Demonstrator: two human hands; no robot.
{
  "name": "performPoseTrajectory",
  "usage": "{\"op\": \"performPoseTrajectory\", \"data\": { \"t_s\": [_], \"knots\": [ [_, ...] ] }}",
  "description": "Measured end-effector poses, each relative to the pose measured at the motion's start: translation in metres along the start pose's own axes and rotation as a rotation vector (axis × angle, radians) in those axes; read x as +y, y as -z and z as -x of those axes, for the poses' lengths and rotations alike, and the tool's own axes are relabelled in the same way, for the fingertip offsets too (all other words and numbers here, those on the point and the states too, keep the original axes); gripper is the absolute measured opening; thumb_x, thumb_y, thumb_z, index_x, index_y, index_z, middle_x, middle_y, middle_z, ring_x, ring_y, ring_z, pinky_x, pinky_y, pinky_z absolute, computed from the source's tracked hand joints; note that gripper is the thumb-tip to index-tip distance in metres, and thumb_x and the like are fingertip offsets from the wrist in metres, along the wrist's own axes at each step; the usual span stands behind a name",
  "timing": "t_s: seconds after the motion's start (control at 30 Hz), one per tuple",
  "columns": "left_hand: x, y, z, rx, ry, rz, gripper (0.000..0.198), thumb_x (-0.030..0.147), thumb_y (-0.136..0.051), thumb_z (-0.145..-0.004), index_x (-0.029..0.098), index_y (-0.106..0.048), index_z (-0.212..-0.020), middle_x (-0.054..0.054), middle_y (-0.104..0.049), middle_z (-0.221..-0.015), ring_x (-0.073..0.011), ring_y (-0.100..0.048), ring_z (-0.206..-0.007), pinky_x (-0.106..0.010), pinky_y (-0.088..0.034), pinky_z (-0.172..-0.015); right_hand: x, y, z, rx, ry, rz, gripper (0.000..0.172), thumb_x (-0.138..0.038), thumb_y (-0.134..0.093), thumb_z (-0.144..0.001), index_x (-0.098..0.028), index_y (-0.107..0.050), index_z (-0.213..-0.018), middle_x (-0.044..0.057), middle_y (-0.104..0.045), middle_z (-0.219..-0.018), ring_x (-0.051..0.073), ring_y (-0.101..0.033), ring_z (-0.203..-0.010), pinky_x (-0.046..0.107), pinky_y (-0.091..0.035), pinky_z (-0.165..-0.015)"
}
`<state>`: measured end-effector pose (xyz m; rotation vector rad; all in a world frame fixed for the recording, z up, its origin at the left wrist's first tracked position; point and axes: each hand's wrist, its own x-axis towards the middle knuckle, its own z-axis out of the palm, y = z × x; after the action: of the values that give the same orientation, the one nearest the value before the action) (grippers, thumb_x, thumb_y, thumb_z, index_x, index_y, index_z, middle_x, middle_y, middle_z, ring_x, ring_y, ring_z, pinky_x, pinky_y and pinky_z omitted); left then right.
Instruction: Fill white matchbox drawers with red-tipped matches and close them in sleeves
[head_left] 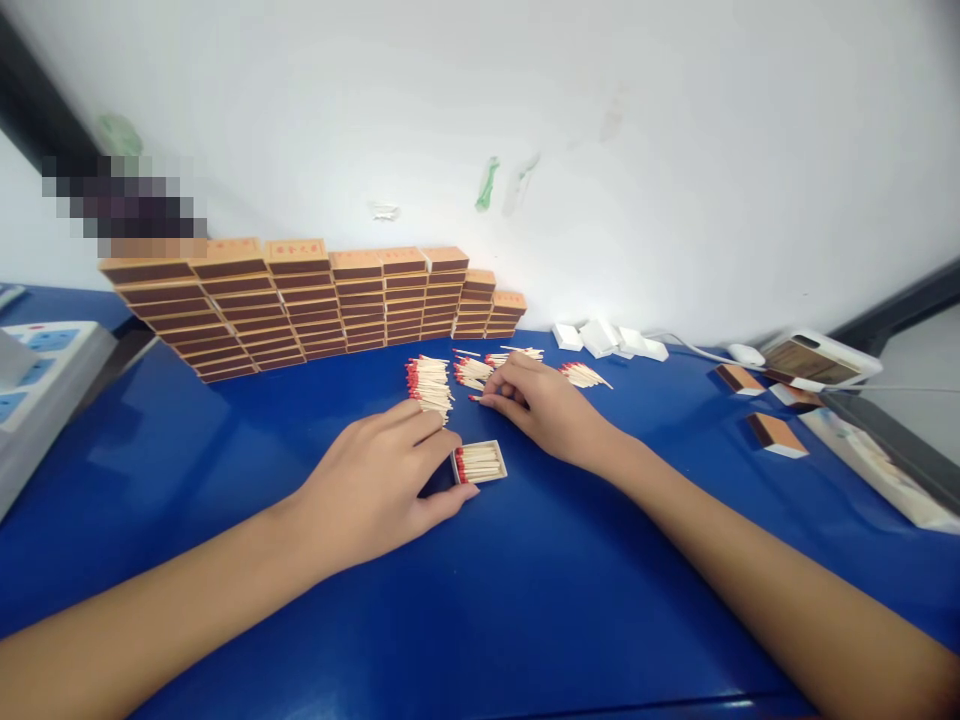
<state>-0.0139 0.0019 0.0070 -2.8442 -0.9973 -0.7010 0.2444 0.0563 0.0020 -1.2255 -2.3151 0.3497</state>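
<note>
A small open matchbox tray (480, 462) half filled with red-tipped matches lies on the blue table (525, 600). My left hand (382, 480) rests beside it with curled fingers touching the tray's left edge. My right hand (536, 400) lies just beyond the tray, fingers pinched on a few matches at the edge of the loose match piles (431, 385). More loose matches (585, 375) lie to the right of that hand.
Stacks of closed matchboxes (300, 300) form a wall at the back left. White empty trays (607, 340) sit at the back right, loose box sleeves (776, 435) and a phone (817, 358) further right. A white power strip (37, 380) lies at the left.
</note>
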Motion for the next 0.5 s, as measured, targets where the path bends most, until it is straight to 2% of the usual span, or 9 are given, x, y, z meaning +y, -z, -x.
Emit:
{"op": "performPoseTrajectory", "data": {
  "t_s": [0.2,0.33,0.5],
  "knots": [
    [-0.0007,-0.0003,-0.0015,0.007,0.010,0.012,0.025,0.042,-0.069,-0.101,0.018,-0.074,-0.106,-0.004,-0.073,-0.093,-0.0230,-0.068,-0.092,-0.036,-0.055,-0.077,-0.0053,0.0068,0.0073,-0.031,0.009,0.004,0.012,-0.020,-0.060,-0.106,-0.020,-0.062,-0.094,0.004,-0.060,-0.096,0.018,-0.056,-0.082,0.031,-0.045,-0.076],
    [-0.0005,-0.0002,-0.0016,0.017,0.013,0.010,0.024,0.042,-0.070,-0.101,0.019,-0.073,-0.105,-0.004,-0.073,-0.093,-0.0225,-0.068,-0.091,-0.036,-0.055,-0.075,-0.0061,0.0068,0.0095,-0.053,-0.006,0.005,0.005,-0.021,-0.062,-0.106,-0.020,-0.064,-0.101,0.004,-0.060,-0.097,0.018,-0.057,-0.083,0.032,-0.046,-0.078],
    [-0.0006,-0.0004,-0.0015,0.021,0.006,0.002,0.024,0.043,-0.069,-0.102,0.020,-0.073,-0.105,-0.003,-0.073,-0.093,-0.0220,-0.068,-0.091,-0.035,-0.054,-0.074,-0.0049,0.0049,0.0077,-0.067,-0.029,0.005,0.009,-0.018,-0.060,-0.106,-0.019,-0.063,-0.097,0.004,-0.060,-0.098,0.017,-0.057,-0.080,0.031,-0.045,-0.076]
  ]
}}
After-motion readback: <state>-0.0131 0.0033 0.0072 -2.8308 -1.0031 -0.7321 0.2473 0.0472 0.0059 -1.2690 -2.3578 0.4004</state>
